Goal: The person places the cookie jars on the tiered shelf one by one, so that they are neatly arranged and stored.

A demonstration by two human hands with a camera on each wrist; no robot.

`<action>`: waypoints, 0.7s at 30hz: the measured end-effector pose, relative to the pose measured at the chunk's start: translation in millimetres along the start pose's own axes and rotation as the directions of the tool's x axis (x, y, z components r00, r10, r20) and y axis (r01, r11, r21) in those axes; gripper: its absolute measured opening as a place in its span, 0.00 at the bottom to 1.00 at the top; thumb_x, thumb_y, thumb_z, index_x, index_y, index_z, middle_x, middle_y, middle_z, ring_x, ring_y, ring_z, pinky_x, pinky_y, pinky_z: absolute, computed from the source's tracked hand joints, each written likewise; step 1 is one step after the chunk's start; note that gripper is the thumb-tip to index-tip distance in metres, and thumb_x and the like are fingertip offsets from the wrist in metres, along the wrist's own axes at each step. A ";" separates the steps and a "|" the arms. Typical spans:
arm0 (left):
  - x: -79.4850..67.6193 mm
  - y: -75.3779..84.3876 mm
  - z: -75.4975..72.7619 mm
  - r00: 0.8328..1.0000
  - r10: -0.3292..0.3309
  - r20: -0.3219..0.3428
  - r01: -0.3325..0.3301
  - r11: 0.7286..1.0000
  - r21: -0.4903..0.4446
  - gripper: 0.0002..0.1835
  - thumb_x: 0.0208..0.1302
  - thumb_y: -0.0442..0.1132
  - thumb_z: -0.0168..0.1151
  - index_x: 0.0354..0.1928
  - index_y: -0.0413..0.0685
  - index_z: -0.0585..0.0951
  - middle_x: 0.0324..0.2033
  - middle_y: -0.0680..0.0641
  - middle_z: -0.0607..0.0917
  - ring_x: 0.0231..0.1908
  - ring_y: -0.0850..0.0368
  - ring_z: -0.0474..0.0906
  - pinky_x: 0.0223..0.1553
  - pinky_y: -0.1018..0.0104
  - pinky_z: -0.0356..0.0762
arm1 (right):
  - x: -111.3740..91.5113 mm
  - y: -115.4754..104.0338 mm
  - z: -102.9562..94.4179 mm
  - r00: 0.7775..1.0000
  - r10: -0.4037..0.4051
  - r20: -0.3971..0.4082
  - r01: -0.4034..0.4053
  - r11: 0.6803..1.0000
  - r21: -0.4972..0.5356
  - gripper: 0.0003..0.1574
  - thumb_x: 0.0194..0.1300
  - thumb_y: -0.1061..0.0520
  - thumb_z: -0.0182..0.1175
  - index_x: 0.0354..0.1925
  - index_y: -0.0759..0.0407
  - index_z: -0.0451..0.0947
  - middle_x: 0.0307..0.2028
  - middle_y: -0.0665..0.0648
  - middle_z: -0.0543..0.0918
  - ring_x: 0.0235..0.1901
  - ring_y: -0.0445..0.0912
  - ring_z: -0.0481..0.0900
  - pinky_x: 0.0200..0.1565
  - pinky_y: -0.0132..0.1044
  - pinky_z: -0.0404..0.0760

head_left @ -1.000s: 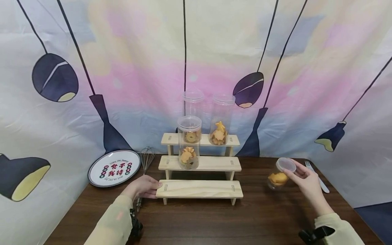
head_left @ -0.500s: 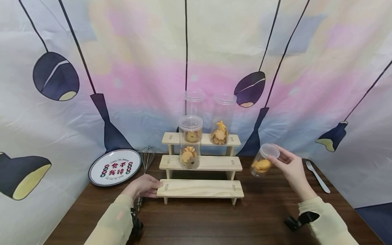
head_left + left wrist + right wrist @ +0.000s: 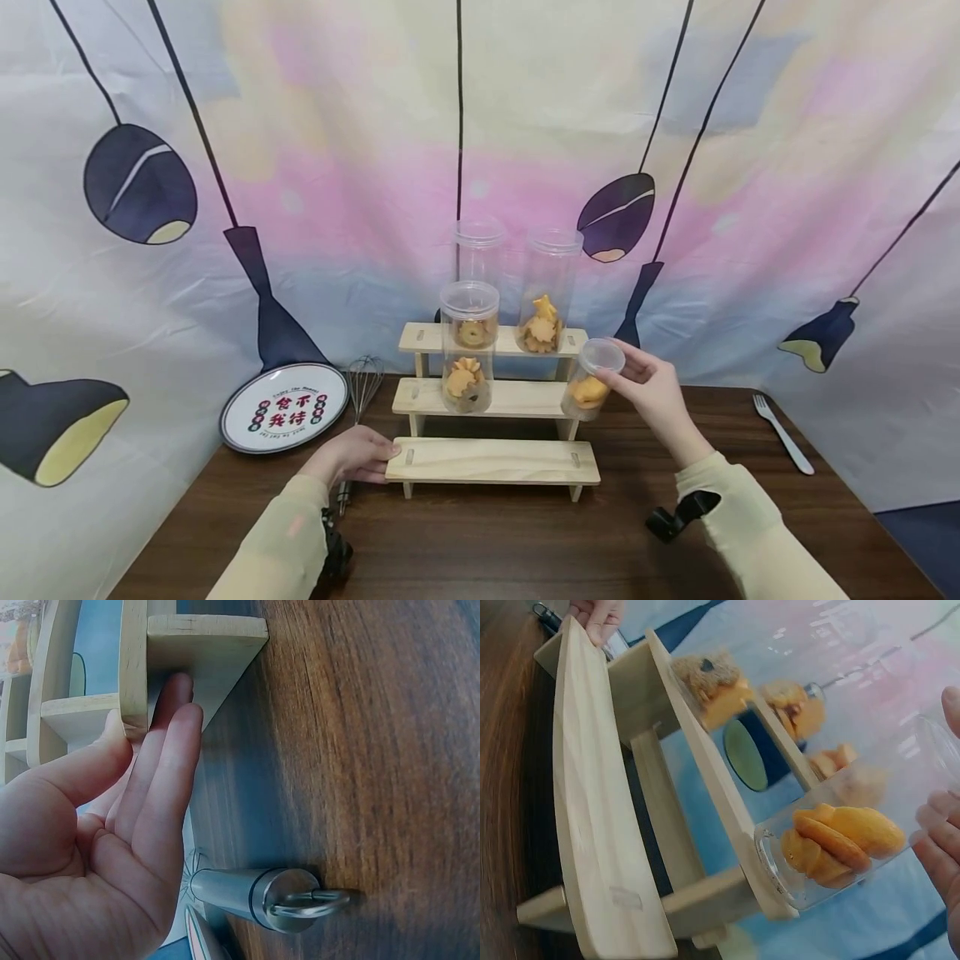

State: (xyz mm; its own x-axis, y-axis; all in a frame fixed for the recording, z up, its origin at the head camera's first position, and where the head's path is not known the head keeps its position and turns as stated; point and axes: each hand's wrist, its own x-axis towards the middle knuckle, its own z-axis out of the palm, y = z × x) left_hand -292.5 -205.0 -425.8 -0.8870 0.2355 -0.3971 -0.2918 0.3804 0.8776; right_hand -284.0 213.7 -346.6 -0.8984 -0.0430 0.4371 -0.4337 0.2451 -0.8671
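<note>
— Two hands in view. What is your right hand (image 3: 654,390) doing?

— It grips a small clear jar (image 3: 590,385) of orange biscuits near its lidded top, fingers curled round it. The jar is tilted, its base at the right end of the middle step of the wooden stepped rack (image 3: 495,461); whether it rests on the wood or hangs just above, you cannot tell.

— And your left hand (image 3: 352,455)?

— It lies on the dark wooden table (image 3: 480,542) with straight, relaxed fingers (image 3: 174,761) pressed against the left end of the rack's lowest step, grasping nothing. A whisk (image 3: 362,385) lies just beside it, its metal handle end by your palm.

— What else stands there?

— On the middle step, a tall jar (image 3: 468,347) with biscuits; on the top step, two more tall jars (image 3: 548,290). A printed plate (image 3: 285,408) leans against the backdrop at the left, and a fork (image 3: 782,432) lies well apart at the right.
</note>
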 end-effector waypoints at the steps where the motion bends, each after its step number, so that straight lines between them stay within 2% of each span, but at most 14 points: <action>1: -0.2 0.3 0.3 1.000 -0.003 -0.002 0.003 1.000 0.001 0.19 0.69 0.34 0.54 0.51 0.19 0.71 0.31 0.43 0.86 0.30 0.56 0.83 0.38 0.59 0.85 | 1.9 0.3 3.5 1.000 -0.003 0.010 0.003 1.000 0.003 0.33 0.59 0.58 0.67 0.61 0.64 0.71 0.48 0.48 0.83 0.44 0.35 0.82 0.43 0.27 0.82; 5: -1.0 1.2 0.7 1.000 -0.008 -0.007 0.008 1.000 0.002 0.19 0.69 0.34 0.54 0.51 0.19 0.71 0.30 0.44 0.86 0.30 0.57 0.83 0.37 0.60 0.85 | 9.0 0.2 15.8 0.999 0.000 0.044 0.000 1.000 0.017 0.33 0.59 0.57 0.67 0.61 0.63 0.71 0.53 0.63 0.80 0.44 0.35 0.82 0.44 0.27 0.82; 8: -0.5 1.3 0.6 1.000 -0.012 -0.010 0.012 1.000 -0.001 0.19 0.69 0.34 0.53 0.52 0.19 0.71 0.30 0.43 0.86 0.30 0.56 0.83 0.38 0.60 0.85 | 14.1 0.0 24.0 0.998 0.009 0.068 -0.013 0.999 0.046 0.35 0.59 0.58 0.67 0.62 0.64 0.70 0.55 0.68 0.77 0.45 0.35 0.81 0.45 0.26 0.81; 15: 3.1 1.2 2.1 0.999 -0.034 -0.037 0.034 0.999 -0.001 0.18 0.69 0.33 0.54 0.51 0.21 0.72 0.30 0.44 0.86 0.30 0.56 0.83 0.37 0.61 0.85 | 23.3 -0.3 39.5 0.995 -0.020 0.096 0.010 0.994 0.105 0.33 0.57 0.60 0.68 0.60 0.63 0.72 0.55 0.67 0.78 0.47 0.39 0.81 0.45 0.30 0.83; 21: 1.7 1.2 1.5 0.999 -0.039 -0.029 0.039 0.999 0.003 0.18 0.69 0.34 0.54 0.52 0.21 0.72 0.30 0.43 0.86 0.31 0.56 0.83 0.38 0.60 0.85 | 26.0 -0.4 48.9 0.997 -0.020 0.074 0.015 0.998 0.068 0.33 0.56 0.58 0.70 0.59 0.63 0.73 0.54 0.65 0.78 0.46 0.37 0.81 0.45 0.29 0.82</action>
State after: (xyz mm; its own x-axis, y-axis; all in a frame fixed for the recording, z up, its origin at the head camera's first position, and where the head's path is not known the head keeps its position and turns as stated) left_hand -293.8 -202.9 -425.9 -0.8851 0.1941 -0.4231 -0.3255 0.3917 0.8606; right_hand -310.6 165.1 -346.5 -0.8921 -0.1192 0.4357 -0.4510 0.1779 -0.8746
